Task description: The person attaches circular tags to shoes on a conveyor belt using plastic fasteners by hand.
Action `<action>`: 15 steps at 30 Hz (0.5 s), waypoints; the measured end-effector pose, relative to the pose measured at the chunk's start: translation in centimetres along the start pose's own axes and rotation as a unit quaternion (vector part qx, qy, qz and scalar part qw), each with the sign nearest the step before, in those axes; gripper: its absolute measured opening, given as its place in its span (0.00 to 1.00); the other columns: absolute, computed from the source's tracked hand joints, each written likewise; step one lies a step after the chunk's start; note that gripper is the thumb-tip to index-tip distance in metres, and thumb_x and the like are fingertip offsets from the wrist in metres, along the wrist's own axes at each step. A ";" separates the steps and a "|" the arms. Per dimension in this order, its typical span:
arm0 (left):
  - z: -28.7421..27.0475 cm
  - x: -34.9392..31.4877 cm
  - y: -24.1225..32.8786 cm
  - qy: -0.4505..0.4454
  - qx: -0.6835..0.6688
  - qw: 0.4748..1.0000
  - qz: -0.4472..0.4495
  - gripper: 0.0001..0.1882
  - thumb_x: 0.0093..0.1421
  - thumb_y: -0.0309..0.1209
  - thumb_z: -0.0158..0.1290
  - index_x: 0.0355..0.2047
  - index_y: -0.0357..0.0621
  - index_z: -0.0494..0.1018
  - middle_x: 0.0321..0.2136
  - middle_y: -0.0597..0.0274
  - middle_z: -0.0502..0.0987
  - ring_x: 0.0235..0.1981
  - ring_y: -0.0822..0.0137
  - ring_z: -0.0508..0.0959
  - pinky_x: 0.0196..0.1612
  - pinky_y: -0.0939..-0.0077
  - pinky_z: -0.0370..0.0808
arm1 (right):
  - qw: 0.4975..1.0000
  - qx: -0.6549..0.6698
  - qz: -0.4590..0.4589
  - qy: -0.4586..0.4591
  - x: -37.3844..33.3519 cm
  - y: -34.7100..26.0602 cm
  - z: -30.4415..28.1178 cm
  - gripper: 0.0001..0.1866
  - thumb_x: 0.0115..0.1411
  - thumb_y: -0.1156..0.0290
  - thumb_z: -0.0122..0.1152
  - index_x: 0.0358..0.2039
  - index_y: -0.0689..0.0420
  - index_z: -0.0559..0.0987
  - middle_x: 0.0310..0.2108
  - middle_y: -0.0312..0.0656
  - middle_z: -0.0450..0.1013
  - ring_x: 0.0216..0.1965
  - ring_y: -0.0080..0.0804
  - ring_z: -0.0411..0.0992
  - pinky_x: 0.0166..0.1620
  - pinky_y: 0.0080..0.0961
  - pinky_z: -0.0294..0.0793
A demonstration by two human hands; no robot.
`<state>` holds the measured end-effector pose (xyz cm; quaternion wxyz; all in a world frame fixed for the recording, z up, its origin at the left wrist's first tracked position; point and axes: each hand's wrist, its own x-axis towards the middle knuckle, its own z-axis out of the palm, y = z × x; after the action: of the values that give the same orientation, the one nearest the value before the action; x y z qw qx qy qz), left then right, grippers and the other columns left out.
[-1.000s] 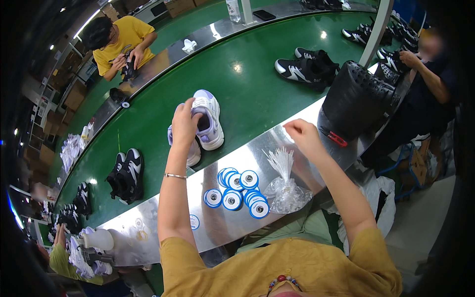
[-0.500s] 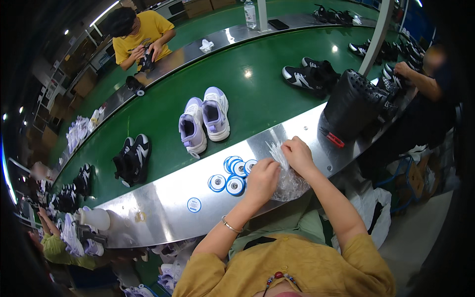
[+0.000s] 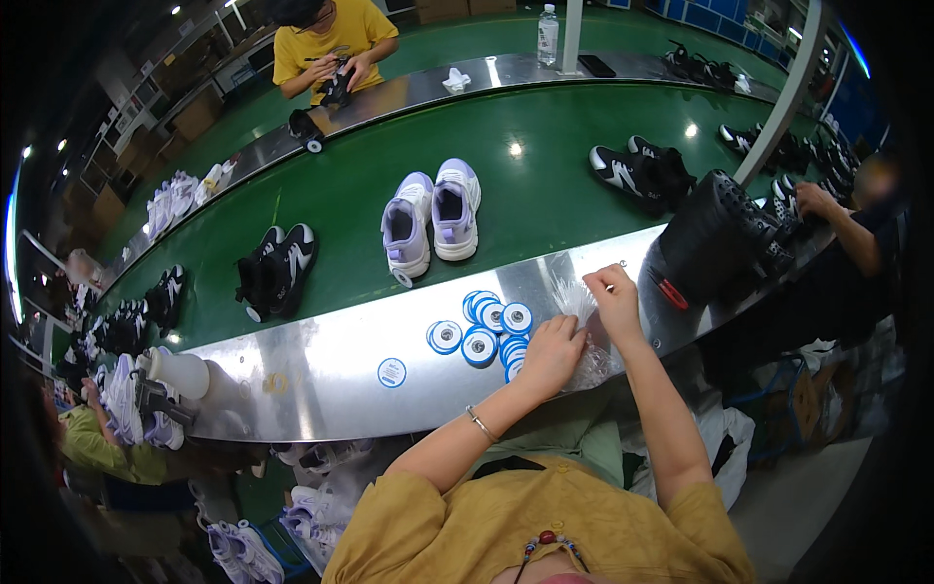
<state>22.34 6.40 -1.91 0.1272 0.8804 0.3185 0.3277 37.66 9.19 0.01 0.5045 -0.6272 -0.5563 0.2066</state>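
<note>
My left hand (image 3: 553,354) is closed around the lower part of a bundle of thin clear plastic strands (image 3: 572,295), at the mouth of a crinkled clear plastic bag (image 3: 592,370). Just right of the strands' upper ends, my right hand (image 3: 617,304) is raised in a pinch. What its fingertips hold is too fine to make out. Round white tags with blue rims (image 3: 480,346) lie in overlapping piles left of my left hand, some partly covered by it. One more round tag (image 3: 391,373) lies by itself farther left on the metal ledge (image 3: 321,365).
White and lilac sneakers (image 3: 455,209) stand on the green belt (image 3: 350,219), with black pairs (image 3: 277,273) to either side. A black cylinder (image 3: 715,238) and a red-handled tool (image 3: 673,294) sit at right. A white bottle (image 3: 180,373) stands at left. Co-workers handle shoes nearby.
My right hand has moved off the strands to their right side. My left hand has shifted to the strands' base, uncovering more round tags. The whole view has turned slightly.
</note>
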 end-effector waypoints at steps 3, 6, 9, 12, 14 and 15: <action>-0.1 0.0 -0.1 -0.036 -0.011 0.999 -0.009 0.12 0.51 0.29 0.53 0.36 0.37 0.74 0.38 0.51 0.72 0.43 0.55 0.71 0.45 0.65 0.68 | 0.998 0.042 -0.005 0.040 0.7 -0.9 0.5 0.04 0.52 0.77 0.59 0.26 0.66 0.76 0.26 0.38 0.68 0.26 0.25 0.66 0.31 0.20 0.65; 0.1 0.0 0.0 -0.038 -0.009 0.999 -0.009 0.12 0.51 0.30 0.53 0.35 0.37 0.73 0.38 0.52 0.72 0.43 0.56 0.71 0.46 0.66 0.68 | 0.991 0.101 0.046 0.080 1.3 -1.3 0.6 0.05 0.53 0.76 0.59 0.27 0.65 0.77 0.25 0.36 0.69 0.26 0.23 0.66 0.31 0.19 0.65; 0.1 0.2 0.1 -0.066 -0.011 0.998 -0.013 0.12 0.51 0.30 0.54 0.34 0.36 0.73 0.38 0.52 0.72 0.43 0.56 0.70 0.46 0.66 0.68 | 0.966 0.182 0.113 0.146 2.1 -1.9 -0.1 0.08 0.56 0.71 0.57 0.31 0.62 0.79 0.25 0.34 0.73 0.27 0.18 0.67 0.31 0.15 0.63; 0.2 0.0 0.1 -0.072 -0.009 0.997 -0.013 0.12 0.51 0.30 0.54 0.34 0.37 0.73 0.39 0.52 0.72 0.43 0.55 0.71 0.45 0.66 0.68 | 0.962 0.221 0.059 0.150 3.0 -3.2 -1.3 0.09 0.60 0.70 0.55 0.36 0.63 0.78 0.28 0.36 0.74 0.30 0.19 0.69 0.32 0.14 0.65; 0.0 -0.1 0.2 -0.055 -0.008 0.998 -0.026 0.12 0.51 0.30 0.55 0.35 0.38 0.74 0.40 0.52 0.72 0.42 0.55 0.71 0.44 0.65 0.69 | 0.957 0.246 0.038 0.148 2.7 -5.8 -1.5 0.09 0.61 0.71 0.54 0.37 0.63 0.78 0.28 0.36 0.75 0.30 0.19 0.69 0.32 0.14 0.65; -0.1 -0.2 0.2 -0.058 -0.009 0.998 -0.026 0.12 0.51 0.30 0.55 0.35 0.38 0.74 0.40 0.52 0.72 0.42 0.55 0.71 0.44 0.65 0.69 | 0.952 0.270 0.016 0.143 2.5 -6.9 -1.7 0.10 0.62 0.71 0.53 0.38 0.63 0.77 0.28 0.37 0.75 0.30 0.19 0.70 0.31 0.13 0.65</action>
<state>22.29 6.11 -1.85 0.1620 0.8881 0.3299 0.2760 36.40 9.88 7.40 0.7258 -0.4991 -0.3921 0.2653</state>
